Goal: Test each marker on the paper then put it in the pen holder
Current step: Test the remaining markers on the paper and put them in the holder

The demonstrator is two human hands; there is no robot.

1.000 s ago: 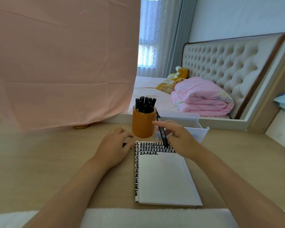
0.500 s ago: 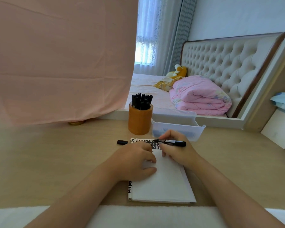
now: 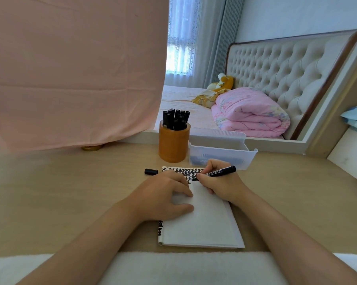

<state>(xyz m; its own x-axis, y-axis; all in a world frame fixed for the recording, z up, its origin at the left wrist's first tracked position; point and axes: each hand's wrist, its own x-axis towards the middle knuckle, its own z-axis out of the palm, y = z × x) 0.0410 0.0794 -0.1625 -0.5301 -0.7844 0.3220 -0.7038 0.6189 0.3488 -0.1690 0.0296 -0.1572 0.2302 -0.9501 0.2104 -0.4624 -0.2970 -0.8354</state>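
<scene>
A white paper pad [image 3: 202, 221] lies on the wooden desk, its top rows filled with black marks. My right hand [image 3: 220, 184] grips a black marker [image 3: 218, 172], tip down on the paper near the marks. My left hand [image 3: 163, 194] rests flat on the pad's left side, fingers curled, holding nothing. The marker's black cap [image 3: 150, 171] lies on the desk left of the pad. An orange-brown pen holder [image 3: 173, 144] stands behind the pad with several black markers [image 3: 176, 118] upright in it.
A clear plastic tray [image 3: 220, 155] sits right of the pen holder. A pink cloth [image 3: 70, 68] hangs over the desk's back left. A mirror behind reflects a bed. A white box [image 3: 350, 157] stands at the far right. White fabric [image 3: 173, 268] covers the desk's near edge.
My left hand moved from beside the pen holder onto the pad. My right hand lowered the marker from upright to a writing slant on the paper. The cap now lies uncovered on the desk.
</scene>
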